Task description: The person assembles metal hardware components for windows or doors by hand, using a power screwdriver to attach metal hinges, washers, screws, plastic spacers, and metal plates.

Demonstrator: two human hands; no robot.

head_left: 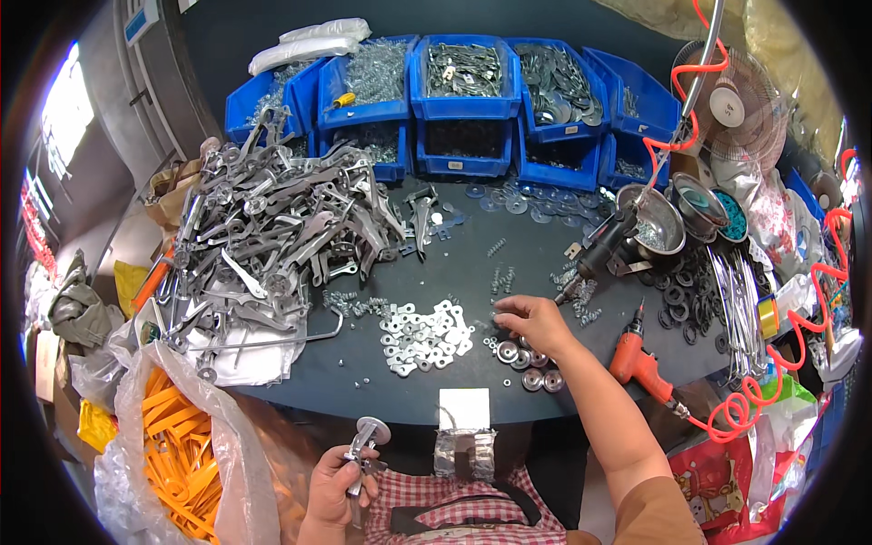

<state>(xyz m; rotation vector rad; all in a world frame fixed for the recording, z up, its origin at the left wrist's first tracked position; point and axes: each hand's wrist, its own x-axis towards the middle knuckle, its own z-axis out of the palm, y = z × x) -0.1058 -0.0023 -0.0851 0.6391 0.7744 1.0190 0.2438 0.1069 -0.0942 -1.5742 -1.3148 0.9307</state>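
Left hand (334,486): gripping the metal bracket (361,450) between thumb and fingers, just off the near edge of the desk (445,263), disc (375,430) uppermost
Right hand (534,322): out over the desk, fingers bent beside the round metal caps (532,380); pinching anything? Cannot tell
Flat plates (420,336): a silver heap, left of the right hand
Red driver (629,358): lying over on the right
Lever pile (291,218): heaped high on the left
Blue bins (463,109): two tiers at the back, small parts inside
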